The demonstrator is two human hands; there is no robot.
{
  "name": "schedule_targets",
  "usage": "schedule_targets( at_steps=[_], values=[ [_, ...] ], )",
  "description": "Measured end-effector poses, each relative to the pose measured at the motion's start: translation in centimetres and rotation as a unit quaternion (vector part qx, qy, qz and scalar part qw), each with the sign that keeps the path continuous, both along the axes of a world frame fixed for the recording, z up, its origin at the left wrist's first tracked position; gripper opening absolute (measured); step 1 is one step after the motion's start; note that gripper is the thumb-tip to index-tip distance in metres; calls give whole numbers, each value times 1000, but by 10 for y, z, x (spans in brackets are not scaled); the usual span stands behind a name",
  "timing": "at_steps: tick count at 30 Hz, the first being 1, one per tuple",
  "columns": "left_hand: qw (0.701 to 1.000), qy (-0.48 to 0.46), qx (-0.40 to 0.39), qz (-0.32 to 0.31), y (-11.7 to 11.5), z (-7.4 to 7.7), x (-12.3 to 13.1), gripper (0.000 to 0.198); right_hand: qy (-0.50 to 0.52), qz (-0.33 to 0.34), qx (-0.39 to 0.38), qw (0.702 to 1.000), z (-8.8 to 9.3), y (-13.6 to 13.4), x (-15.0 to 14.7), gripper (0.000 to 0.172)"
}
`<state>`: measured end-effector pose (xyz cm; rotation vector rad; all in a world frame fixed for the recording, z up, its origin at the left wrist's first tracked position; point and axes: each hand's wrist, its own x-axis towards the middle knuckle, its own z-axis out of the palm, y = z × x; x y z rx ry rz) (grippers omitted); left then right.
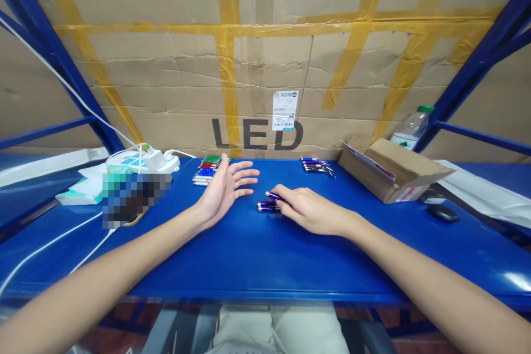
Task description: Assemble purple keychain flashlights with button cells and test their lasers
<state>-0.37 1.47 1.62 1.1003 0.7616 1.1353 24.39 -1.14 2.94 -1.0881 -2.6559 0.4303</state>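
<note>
At the far left edge of the blue tabletop (249, 254) sits a white power strip (143, 161) with trailing cables. Right of it lies a row of mixed-colour small metal torches (208, 170). The left hand (226, 188) hovers just near of that row, fingers spread flat, holding nothing. Open blue surface runs toward the near edge. The right hand (309, 209) curls over a few purple small torches (267, 206) at mid-table, fingertips touching them. Far right stands an open brown cardboard box (390, 177).
</note>
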Motion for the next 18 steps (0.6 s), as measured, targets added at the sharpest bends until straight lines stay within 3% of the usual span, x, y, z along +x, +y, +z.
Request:
schedule_targets(
  at_steps=[7,18],
  values=[
    [1000,25,-11,6,0,-2,2,75,9,-5,21,1000,-6,6,3,18],
    [999,40,-24,8,4,-6,1,72,-25,-35,147,988,-20,20,15,36]
  ],
)
